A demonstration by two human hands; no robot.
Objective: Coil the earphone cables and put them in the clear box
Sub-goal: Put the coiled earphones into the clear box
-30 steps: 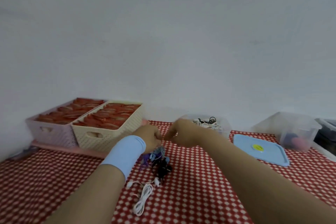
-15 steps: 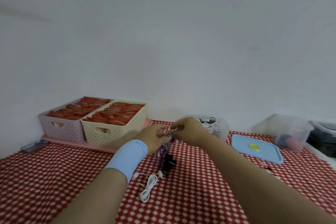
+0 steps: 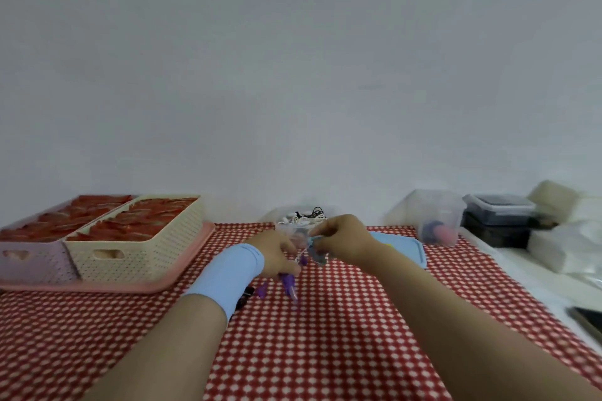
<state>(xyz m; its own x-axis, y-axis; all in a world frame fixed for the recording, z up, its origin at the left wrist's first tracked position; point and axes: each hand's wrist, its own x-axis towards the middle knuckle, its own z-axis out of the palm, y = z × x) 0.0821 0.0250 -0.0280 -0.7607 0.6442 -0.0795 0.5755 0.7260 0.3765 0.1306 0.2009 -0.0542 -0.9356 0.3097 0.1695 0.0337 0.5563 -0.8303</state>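
earphone cable [image 3: 289,285] dangles tip-down, pinched by curled fingers [image 3: 294,268] of left hand [image 3: 277,254] and right hand [image 3: 347,239]

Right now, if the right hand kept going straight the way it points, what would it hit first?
Probably the left hand, just past the earphone cable both hands hold. The right hand points left at it; the clear box lies behind, depth unclear.

No words, numbers, labels or signs can be read anywhere. The picture is too blurry to show any small print.
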